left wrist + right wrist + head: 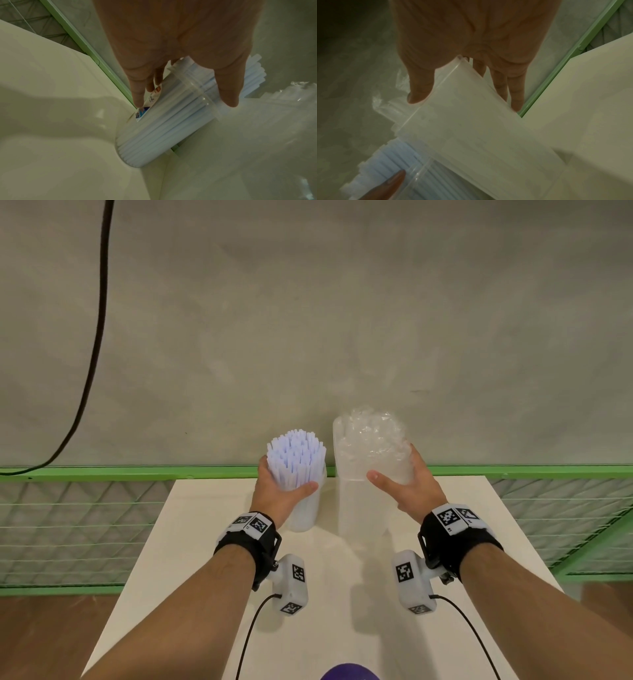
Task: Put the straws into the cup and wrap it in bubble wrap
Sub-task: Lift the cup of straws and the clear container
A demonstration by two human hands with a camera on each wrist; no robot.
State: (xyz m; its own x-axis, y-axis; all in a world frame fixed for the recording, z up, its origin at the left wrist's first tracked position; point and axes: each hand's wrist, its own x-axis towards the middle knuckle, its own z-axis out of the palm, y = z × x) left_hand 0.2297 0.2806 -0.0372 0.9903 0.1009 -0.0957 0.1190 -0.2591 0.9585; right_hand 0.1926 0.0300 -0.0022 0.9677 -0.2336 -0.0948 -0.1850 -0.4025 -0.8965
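On the far edge of the cream table (191, 542), a clear plastic cup (154, 135) stands upright, packed full of pale white-blue straws (296, 455) whose tips stick up past its rim. The left hand (279, 493) is wrapped around the cup near the top, thumb across the near side and fingers curled round the back. A small printed label (142, 113) sits on the cup's far side under the fingertips; it shows blue, white and a bit of orange, but the print is too small and blurred to read.

Just beside the cup, to its right, stands a taller translucent container (356, 508), stuffed with crumpled clear bubble wrap (371, 433) that bulges above its top. The right hand (409, 486) is cupped round the upper part of this container, thumb on the near face and fingers reaching along the far side. Whether the fingertips press the wrap itself or only the container wall cannot be made out.

Both wrists wear black bands with white camera units carrying black-and-white square markers (449, 517); these are patterns, not readable text. A thin black cable (99, 337) hangs down the grey wall at left. Behind the table runs a green metal rail (137, 472) with wire mesh below. Something rounded and purple (349, 672) is cut off at the bottom edge of the head view and cannot be identified.
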